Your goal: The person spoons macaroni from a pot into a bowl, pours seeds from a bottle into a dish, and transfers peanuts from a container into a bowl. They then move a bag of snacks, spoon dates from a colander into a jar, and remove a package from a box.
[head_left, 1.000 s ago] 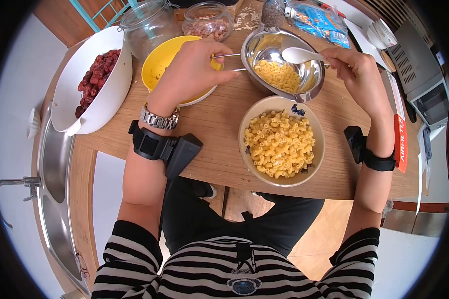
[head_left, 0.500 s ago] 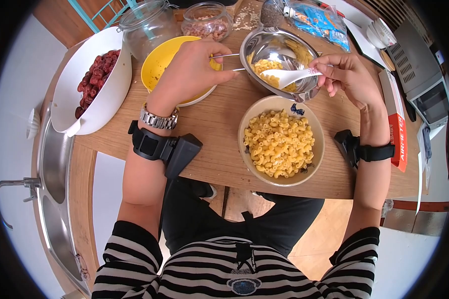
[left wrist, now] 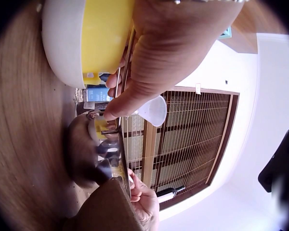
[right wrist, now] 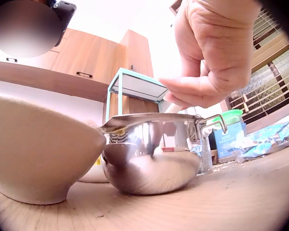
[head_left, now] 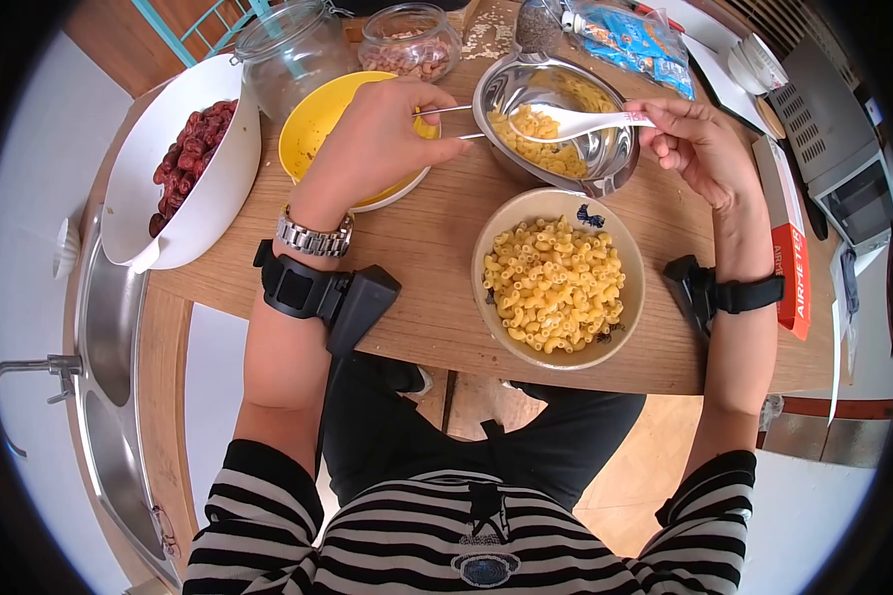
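Note:
A steel bowl (head_left: 605, 149) holding some macaroni stands behind a beige bowl (head_left: 481, 288) heaped with macaroni. My left hand (head_left: 382, 139) pinches the steel bowl's wire handle (head_left: 446, 111) from the left; the left wrist view shows thumb and fingers on the wires (left wrist: 126, 72). In my right hand (head_left: 700, 149) the handle end of a white spoon (head_left: 605, 121) is pinched, its bowl inside the steel bowl over the macaroni. From the right wrist view, my right hand (right wrist: 214, 53) is above the steel bowl's (right wrist: 154, 163) rim.
A yellow bowl (head_left: 303, 129) sits under my left forearm. Further left are a white basin (head_left: 238, 188) of dark red dates and a glass jar (head_left: 288, 59). Behind stand a smaller jar (head_left: 412, 45) and blue packets (head_left: 635, 50). A red-and-white box (head_left: 792, 268) lies right.
The spoon dipped into the steel bowl and has since shifted slightly, now lying more level. My right hand moved with it. My left hand kept its grip, and the steel bowl moved slightly left.

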### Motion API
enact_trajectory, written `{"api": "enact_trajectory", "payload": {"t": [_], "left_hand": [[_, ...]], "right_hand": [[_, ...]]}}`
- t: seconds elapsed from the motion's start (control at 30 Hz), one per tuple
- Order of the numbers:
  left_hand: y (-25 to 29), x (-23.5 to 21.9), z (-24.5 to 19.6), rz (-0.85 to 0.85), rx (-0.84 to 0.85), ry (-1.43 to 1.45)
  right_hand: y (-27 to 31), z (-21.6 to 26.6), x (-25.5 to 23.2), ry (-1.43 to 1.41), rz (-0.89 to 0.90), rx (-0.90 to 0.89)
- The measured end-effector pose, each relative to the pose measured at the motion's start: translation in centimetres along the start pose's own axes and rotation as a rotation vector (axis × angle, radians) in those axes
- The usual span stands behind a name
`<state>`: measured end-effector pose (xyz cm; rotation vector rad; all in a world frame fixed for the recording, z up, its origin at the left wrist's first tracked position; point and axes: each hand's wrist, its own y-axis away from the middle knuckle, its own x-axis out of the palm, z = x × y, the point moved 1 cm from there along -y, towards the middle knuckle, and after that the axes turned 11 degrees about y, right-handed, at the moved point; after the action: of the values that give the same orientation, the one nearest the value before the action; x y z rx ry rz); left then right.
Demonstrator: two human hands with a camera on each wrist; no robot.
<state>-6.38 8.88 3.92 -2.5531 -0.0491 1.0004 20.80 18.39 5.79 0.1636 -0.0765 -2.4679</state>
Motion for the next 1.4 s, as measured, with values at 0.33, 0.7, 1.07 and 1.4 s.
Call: {"api": "enact_trajectory", "payload": {"t": [0.33, 0.7, 1.07, 1.4], "left_hand": [[0.0, 0.0, 0.0, 0.01, 0.003, -0.006], [0.0, 0.0, 0.1, 0.004, 0.014, -0.008], [0.0, 0.1, 0.0, -0.012, 0.042, 0.01], [0.0, 0.2, 0.0, -0.016, 0.045, 0.011]], "right_hand": [[3.2, 3.9, -0.8, 0.272, 0.1, -0.209], [6.0, 5.8, 1.7, 0.78, -0.034, -0.49], [1.0, 1.7, 2.3, 1.086, -0.391, -0.408], [1.1, 1.4, 3.3, 0.917, -0.121, -0.366]]}}
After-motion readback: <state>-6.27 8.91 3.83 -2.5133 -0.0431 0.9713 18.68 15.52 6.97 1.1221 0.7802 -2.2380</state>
